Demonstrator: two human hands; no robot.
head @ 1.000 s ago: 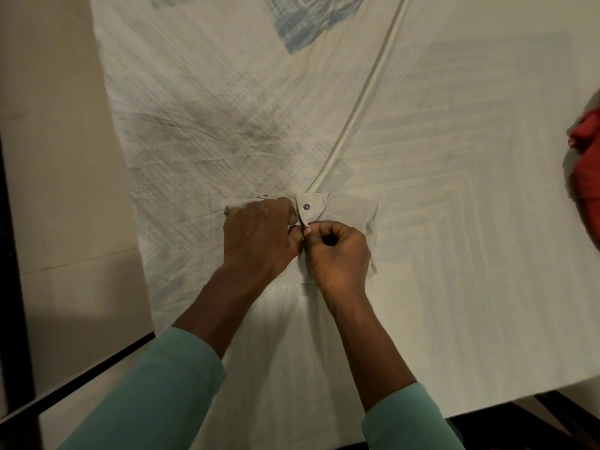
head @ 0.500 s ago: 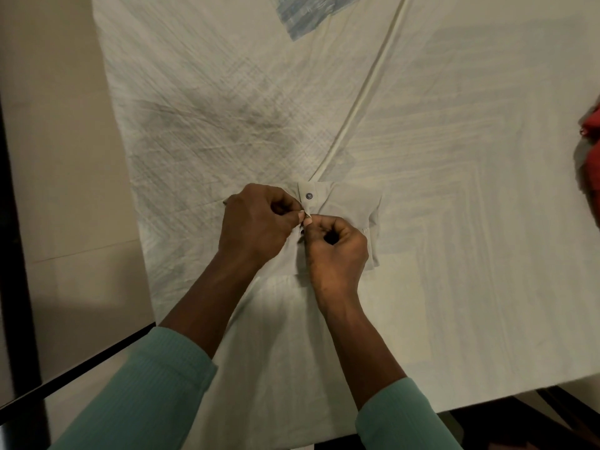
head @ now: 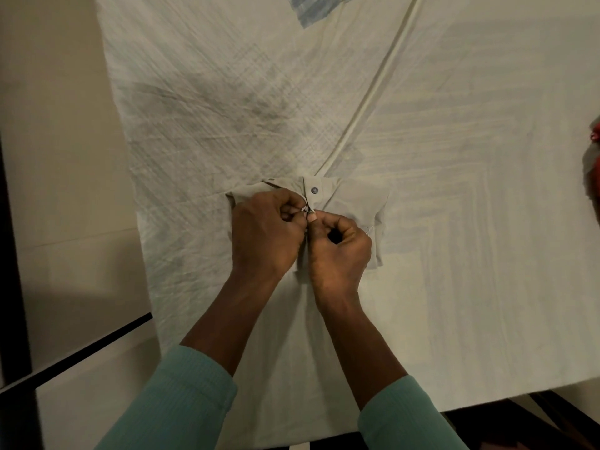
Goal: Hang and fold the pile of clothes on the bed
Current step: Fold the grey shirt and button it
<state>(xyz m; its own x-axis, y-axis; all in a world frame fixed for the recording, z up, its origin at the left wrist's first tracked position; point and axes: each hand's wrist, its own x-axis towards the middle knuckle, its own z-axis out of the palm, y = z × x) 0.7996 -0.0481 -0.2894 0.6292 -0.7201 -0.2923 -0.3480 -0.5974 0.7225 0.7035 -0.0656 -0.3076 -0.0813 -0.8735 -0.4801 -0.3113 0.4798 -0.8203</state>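
While your left hand and right hand pinch the shirt front edges together (buttoning, I judge), close that fastening before folding.

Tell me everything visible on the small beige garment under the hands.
The small beige button-front garment looks like thin woven cloth, lying flat and slightly creased on the pale patterned bedsheet. One dark round button shows on its front strip near the top edge. Just below it, the left hand and right hand pinch the opening's edges together, hiding much of it.
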